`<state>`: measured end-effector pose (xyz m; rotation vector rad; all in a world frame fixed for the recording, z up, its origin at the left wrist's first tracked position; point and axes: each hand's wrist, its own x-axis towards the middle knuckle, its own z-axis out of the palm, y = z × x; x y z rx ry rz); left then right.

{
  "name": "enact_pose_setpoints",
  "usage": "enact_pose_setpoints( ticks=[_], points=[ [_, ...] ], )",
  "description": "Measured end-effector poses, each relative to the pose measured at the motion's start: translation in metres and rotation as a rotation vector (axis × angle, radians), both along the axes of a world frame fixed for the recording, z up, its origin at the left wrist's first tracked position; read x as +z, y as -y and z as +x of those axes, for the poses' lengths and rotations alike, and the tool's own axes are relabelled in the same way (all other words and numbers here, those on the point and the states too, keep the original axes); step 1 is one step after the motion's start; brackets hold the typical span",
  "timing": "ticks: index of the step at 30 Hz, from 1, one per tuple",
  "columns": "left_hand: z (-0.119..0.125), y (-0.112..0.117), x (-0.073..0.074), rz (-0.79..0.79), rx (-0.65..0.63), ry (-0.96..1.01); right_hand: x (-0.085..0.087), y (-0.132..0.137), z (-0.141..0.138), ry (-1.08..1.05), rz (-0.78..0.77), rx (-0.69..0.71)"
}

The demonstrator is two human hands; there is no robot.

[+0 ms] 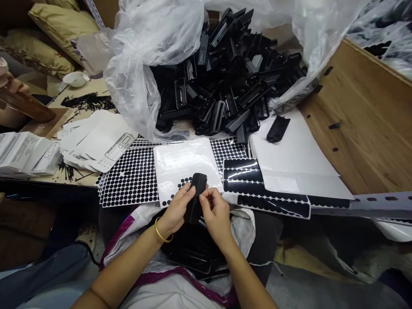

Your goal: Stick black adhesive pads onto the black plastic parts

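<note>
My left hand (178,207), with a yellow bangle at the wrist, grips a black plastic part (197,193) that has a carbon-weave pattern on its face. My right hand (216,214) pinches at the part's right edge with thumb and forefinger; whatever is between those fingertips is too small to make out. Just beyond the hands lies a white backing sheet (186,159) with a few black dots left near its lower edge. It rests on sheets of round black stickers (131,176). Below my hands, an open bag (144,274) in my lap contains more black parts.
A heap of black plastic parts (225,86) spills from clear plastic wrap (135,64). White cards (93,137) and small boxes (25,150) lie at left, near another person's hand (14,83). A single black part (278,128) sits on white sheets (299,150) beside a wooden board (363,116).
</note>
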<state>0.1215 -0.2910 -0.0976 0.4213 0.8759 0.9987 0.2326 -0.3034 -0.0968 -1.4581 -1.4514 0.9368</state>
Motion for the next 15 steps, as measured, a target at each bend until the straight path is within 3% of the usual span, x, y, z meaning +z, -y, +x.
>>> enact_pose_setpoints(
  ticks=[8, 15],
  points=[
    [0.0, 0.002, -0.004, 0.123, -0.013, -0.131, -0.006, 0.003, -0.003, 0.278, 0.096, -0.028],
    [-0.013, 0.0, 0.006, 0.011, -0.087, -0.105, -0.004, 0.008, 0.054, 0.52, 0.161, -0.226]
  ],
)
